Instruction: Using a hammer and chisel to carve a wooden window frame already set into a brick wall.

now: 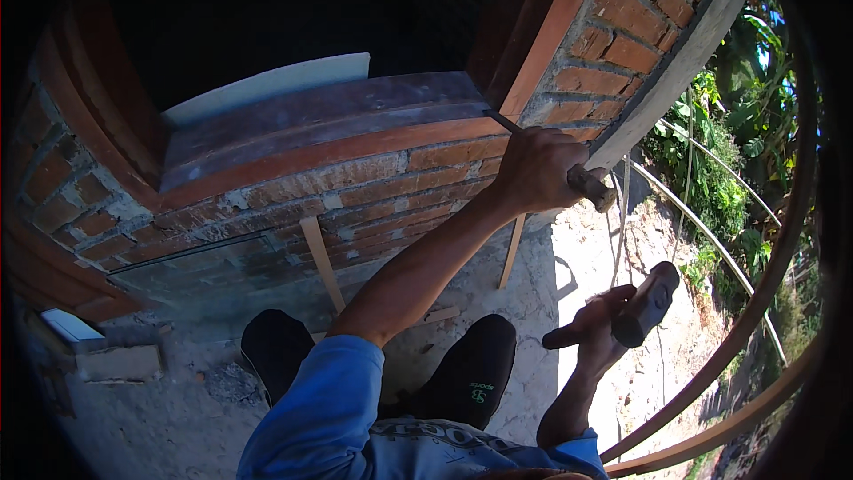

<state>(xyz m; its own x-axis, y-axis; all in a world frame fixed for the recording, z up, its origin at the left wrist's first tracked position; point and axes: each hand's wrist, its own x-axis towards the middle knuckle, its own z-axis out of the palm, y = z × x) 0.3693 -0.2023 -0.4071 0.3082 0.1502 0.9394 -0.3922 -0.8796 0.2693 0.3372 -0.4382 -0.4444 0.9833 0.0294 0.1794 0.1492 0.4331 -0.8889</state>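
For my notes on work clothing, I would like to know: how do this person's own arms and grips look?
The left arm and right arm are bare below short blue sleeves. The left grip and right grip wear no gloves, and no watch or bracelet shows.

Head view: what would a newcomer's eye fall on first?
Probably the left hand, right of centre, gripping a chisel at the lower right corner of the red-brown window frame. Then the right hand, at lower right against sunlit ground, holding a hammer.
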